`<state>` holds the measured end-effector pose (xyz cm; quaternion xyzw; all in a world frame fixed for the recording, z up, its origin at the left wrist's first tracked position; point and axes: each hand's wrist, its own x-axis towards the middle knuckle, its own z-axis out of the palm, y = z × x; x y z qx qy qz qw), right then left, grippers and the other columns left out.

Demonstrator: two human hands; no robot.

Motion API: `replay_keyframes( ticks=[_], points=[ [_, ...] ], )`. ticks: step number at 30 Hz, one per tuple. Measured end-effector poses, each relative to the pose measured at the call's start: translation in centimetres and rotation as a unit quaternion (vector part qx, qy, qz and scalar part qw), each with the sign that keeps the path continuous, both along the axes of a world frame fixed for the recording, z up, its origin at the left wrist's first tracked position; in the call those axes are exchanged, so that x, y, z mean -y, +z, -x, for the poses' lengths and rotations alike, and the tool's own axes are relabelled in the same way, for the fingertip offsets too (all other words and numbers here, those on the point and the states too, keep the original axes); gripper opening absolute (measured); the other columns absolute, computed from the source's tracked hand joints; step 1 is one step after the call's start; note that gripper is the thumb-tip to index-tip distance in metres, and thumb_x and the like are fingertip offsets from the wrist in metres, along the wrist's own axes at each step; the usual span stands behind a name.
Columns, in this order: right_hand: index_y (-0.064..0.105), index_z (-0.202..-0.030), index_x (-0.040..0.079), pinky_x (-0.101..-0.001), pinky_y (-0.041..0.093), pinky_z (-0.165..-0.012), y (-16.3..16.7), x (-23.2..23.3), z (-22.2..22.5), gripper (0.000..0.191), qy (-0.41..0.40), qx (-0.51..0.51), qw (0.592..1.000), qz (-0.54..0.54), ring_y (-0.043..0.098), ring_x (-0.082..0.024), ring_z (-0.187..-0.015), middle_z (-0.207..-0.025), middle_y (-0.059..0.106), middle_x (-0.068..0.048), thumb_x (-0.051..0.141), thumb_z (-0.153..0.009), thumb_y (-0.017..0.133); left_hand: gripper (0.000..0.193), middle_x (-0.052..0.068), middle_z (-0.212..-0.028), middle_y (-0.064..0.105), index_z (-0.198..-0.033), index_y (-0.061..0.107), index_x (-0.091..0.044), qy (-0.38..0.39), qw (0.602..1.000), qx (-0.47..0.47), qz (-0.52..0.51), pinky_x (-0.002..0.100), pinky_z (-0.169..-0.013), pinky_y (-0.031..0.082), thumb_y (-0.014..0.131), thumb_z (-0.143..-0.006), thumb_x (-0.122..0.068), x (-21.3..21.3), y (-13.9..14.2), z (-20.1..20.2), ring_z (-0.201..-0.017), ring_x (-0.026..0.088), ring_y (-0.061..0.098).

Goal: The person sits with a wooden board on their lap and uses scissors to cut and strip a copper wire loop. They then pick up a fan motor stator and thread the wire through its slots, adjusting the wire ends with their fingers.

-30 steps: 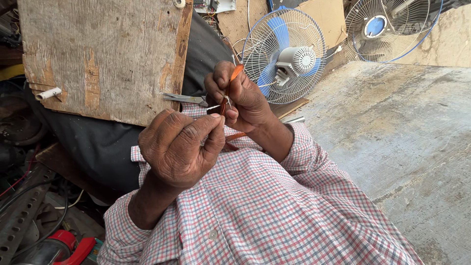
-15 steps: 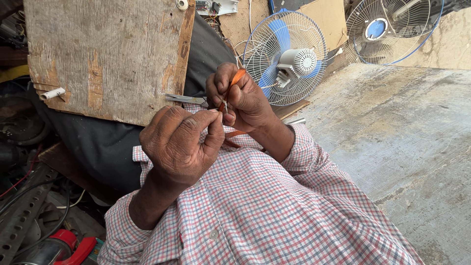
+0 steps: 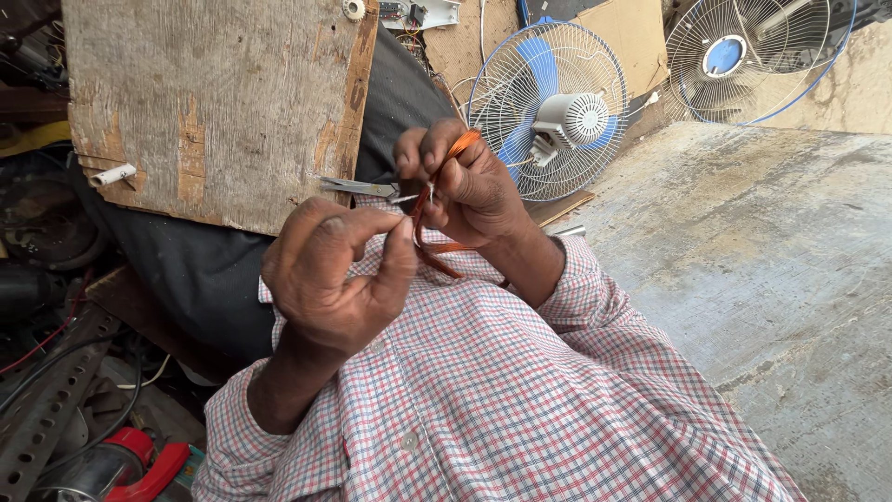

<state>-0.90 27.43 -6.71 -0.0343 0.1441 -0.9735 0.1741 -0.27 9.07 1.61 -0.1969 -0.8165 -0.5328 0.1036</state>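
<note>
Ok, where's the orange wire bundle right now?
In the head view, the orange wire bundle sits centre frame, pinched in the right hand, just above the left hand, with the wooden board behind and the fan to its right.

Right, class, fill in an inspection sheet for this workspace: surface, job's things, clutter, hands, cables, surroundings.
Surface: worn wooden board propped up; bare concrete slab on the right.
Job's things: bundle of orange copper wire; a metal tool lies beside it.
Clutter: white tube by the board, perforated metal strip, red tool at lower left.
Hands: right hand grips the wire bundle; left hand pinches something too fine to see.
Cables: dark leads trail at lower left.
Surroundings: two fans with wire guards behind; cardboard.
</note>
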Motion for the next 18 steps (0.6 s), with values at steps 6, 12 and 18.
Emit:
replay_keyframes(
  ticks=[6, 12, 18],
  points=[
    [0.069, -0.121, 0.0, -0.0212, 0.057, -0.065, 0.5, -0.5, -0.3, 0.024, 0.008, -0.032, 0.997, -0.073, 0.069, -0.011, -0.073, -0.097, 0.071, -0.012, 0.005, -0.098, 0.075, 0.016, 0.005, -0.091, 0.067, -0.107, 0.069, -0.005, -0.003, 1.0, -0.008, -0.008, 0.023, -0.057, 0.052, 0.082, -0.098, -0.009, 0.5, 0.2, 0.1, -0.075, 0.01, 0.063],
    [0.075, -0.107, 0.0, -0.0252, 0.054, -0.068, 0.5, -0.5, -0.6, 0.013, -0.003, -0.062, 0.989, -0.135, 0.065, -0.016, -0.081, -0.102, 0.07, -0.014, 0.003, -0.096, 0.078, 0.017, 0.005, -0.092, 0.066, -0.11, 0.069, -0.005, -0.028, 0.996, -0.076, 0.034, 0.03, -0.068, 0.058, 0.082, -0.1, -0.01, 0.0, 0.1, 0.7, -0.081, 0.016, 0.07],
    [0.075, -0.105, -0.002, -0.0187, 0.047, -0.051, 0.7, -0.7, -0.7, 0.01, 0.003, -0.038, 0.99, -0.135, 0.06, -0.008, -0.062, -0.096, 0.068, -0.013, 0.003, -0.097, 0.077, 0.016, 0.005, -0.088, 0.065, -0.107, 0.069, -0.004, -0.042, 0.993, -0.094, 0.065, 0.033, -0.068, 0.056, 0.082, -0.099, -0.007, 0.8, 0.3, 1.0, -0.078, 0.019, 0.068]
  ],
)
